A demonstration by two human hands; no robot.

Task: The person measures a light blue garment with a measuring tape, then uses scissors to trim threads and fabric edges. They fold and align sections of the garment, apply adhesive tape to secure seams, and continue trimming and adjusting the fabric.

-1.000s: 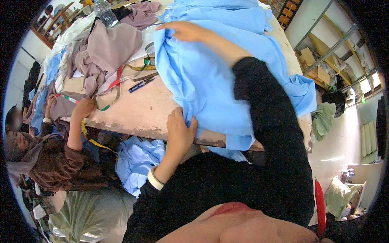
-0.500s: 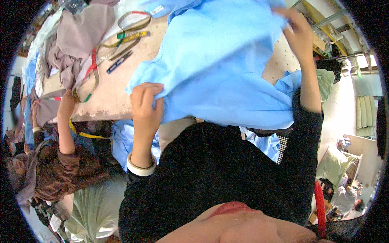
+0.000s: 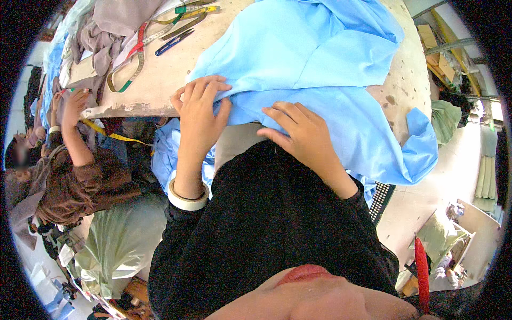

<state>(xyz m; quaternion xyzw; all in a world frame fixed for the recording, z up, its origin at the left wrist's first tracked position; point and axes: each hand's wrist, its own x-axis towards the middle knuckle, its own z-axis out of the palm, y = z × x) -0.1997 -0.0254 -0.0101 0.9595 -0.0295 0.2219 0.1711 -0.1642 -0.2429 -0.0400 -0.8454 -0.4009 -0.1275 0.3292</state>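
A large light blue cloth [image 3: 298,48] lies over the table in front of me, with a seam line and a folded layer along its near side. My left hand [image 3: 200,106] rests on the cloth's near left corner, fingers spread and slightly bent, thumb apart. On the near edge of the cloth, my right hand [image 3: 298,128] lies with fingers stretched and thumb apart. Neither hand grips the cloth visibly. A white ring like a roll of tape [image 3: 188,201] sits round my left wrist.
Blue thread snips [image 3: 174,42] and a coiled tape measure [image 3: 140,56] lie on the worn table [image 3: 160,85], left of the cloth. Mauve fabric [image 3: 120,24] is heaped behind them. At the left, a co-worker in a brown top [image 3: 85,186] reaches to the table edge.
My right hand has come from the far right of the cloth to its near edge beside my left hand. The cloth lies flatter, its right end hanging toward the right. My left hand's fingers have spread.
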